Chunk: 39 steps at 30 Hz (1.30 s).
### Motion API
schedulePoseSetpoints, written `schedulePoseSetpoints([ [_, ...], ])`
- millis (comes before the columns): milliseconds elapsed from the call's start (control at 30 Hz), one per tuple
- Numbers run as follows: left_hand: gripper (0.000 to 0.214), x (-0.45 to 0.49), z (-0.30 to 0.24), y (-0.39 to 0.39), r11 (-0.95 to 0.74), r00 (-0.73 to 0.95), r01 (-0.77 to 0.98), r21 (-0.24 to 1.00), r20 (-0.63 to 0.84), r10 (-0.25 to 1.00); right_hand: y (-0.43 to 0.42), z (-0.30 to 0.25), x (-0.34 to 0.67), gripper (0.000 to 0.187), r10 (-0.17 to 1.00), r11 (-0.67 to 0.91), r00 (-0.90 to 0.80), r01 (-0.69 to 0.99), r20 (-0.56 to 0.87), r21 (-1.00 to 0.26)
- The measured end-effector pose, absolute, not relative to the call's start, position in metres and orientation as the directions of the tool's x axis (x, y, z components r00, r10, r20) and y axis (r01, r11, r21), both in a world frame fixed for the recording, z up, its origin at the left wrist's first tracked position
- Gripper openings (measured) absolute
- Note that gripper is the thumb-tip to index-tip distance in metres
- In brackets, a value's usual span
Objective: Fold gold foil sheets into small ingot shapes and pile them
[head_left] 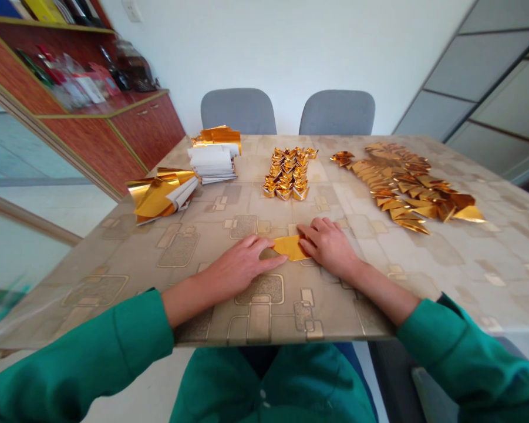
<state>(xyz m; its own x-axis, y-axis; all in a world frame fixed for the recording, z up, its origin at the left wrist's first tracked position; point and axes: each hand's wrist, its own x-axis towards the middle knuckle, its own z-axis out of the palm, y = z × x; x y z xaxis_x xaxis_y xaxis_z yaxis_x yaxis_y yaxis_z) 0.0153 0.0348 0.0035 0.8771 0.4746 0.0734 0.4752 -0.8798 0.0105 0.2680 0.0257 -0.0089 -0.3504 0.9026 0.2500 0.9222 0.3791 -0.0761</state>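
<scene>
- Surface: desk (334, 317) under a beige cover with pale and brown rectangles; near edge at the person's body, lower down in the view.
- Room: white wall (290, 53) beyond the far edge; two grey chairs (238, 110) between wall and desk, their backs rising above that edge.
- Beyond the far left corner: red-brown cabinet (145, 126) with an open shelf; assorted bottles and bags on it, too blurred to identify.
- Beyond the right edge: grey panels (449, 76) with dark seams.
- On desk, near the far left corner: stack of sheets (211, 161), white and gold faces showing. Just nearer along the left edge: loose sheets (158, 200), gold, partly curled, white edges visible.
- Middle, toward the far edge: block of folded gold pieces (286, 173), three columns side by side, directly beyond the hands.
- Toward the far right corner: spread pile of flat gold pieces (400, 182), overlapping, well apart from the hands.
- Gold paper (290, 248): lies flat, centred left to right, nearer the near edge than the far; ends partly covered by the hands.
- Left hand (238, 264): thumb and forefinger parted, tips touching its left end.
- Right hand (332, 247): fingers bent over its right end; cannot tell whether they pinch it.
</scene>
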Motion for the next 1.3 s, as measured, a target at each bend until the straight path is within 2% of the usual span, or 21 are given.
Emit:
schedulePoseSetpoints([
  [100, 0.062, 0.021, 0.011, 0.038, -0.874, 0.872, 0.483, 0.057, 0.055, 0.486, 0.033, -0.008, 0.28, 0.023, 0.935, 0.306, -0.261, 0.935, 0.241, -0.178],
  [233, 0.029, 0.035, 0.017, 0.048, -0.832, 0.84, 0.528, 0.17, 0.037, 0.541, 0.038, -0.002, 0.289, 0.032, 0.951, 0.298, -0.26, 0.917, 0.169, -0.265],
  [333, 0.022, 0.046, 0.014, 0.055, -0.802, 0.817, 0.543, 0.247, 0.064, 0.573, 0.041, 0.001, 0.29, 0.038, 0.96, 0.281, -0.267, 0.915, 0.086, -0.288],
  [533, 0.012, 0.05, 0.0, 0.06, -0.753, 0.754, 0.552, 0.358, 0.171, 0.634, 0.049, 0.005, 0.294, 0.028, 0.975, 0.179, -0.216, 0.91, -0.059, -0.375],
  [600, 0.012, 0.049, -0.004, 0.059, -0.742, 0.738, 0.541, 0.396, 0.199, 0.644, 0.049, 0.006, 0.295, 0.021, 0.969, 0.194, -0.243, 0.86, -0.045, -0.473],
  [700, 0.009, 0.049, -0.009, 0.059, -0.718, 0.705, 0.531, 0.449, 0.236, 0.669, 0.045, 0.006, 0.297, 0.014, 0.952, 0.213, -0.305, 0.696, -0.014, -0.686],
  [767, 0.02, 0.05, -0.011, 0.059, -0.704, 0.679, 0.529, 0.474, 0.261, 0.686, 0.043, 0.006, 0.297, 0.013, 0.94, 0.224, -0.34, 0.592, 0.012, -0.774],
  [867, 0.034, 0.052, -0.011, 0.058, -0.718, 0.676, 0.524, 0.458, 0.289, 0.678, 0.041, 0.002, 0.299, 0.02, 0.941, 0.221, -0.335, 0.528, 0.038, -0.82],
  [1000, 0.012, 0.054, -0.009, 0.055, -0.765, 0.722, 0.554, 0.329, 0.268, 0.638, 0.042, 0.0, 0.301, 0.026, 0.951, 0.159, -0.31, 0.47, 0.006, -0.868],
  [1067, 0.015, 0.054, -0.009, 0.055, -0.785, 0.752, 0.552, 0.281, 0.24, 0.614, 0.041, 0.001, 0.3, 0.025, 0.944, 0.135, -0.329, 0.412, -0.009, -0.901],
  [1233, 0.02, 0.054, -0.012, 0.057, -0.773, 0.707, 0.547, 0.322, 0.316, 0.632, 0.038, 0.006, 0.296, 0.036, 0.933, 0.15, -0.359, 0.298, 0.035, -0.943],
  [1300, 0.018, 0.055, -0.012, 0.056, -0.775, 0.711, 0.559, 0.294, 0.309, 0.631, 0.038, 0.007, 0.295, 0.032, 0.923, 0.169, -0.381, 0.28, 0.052, -0.945],
])
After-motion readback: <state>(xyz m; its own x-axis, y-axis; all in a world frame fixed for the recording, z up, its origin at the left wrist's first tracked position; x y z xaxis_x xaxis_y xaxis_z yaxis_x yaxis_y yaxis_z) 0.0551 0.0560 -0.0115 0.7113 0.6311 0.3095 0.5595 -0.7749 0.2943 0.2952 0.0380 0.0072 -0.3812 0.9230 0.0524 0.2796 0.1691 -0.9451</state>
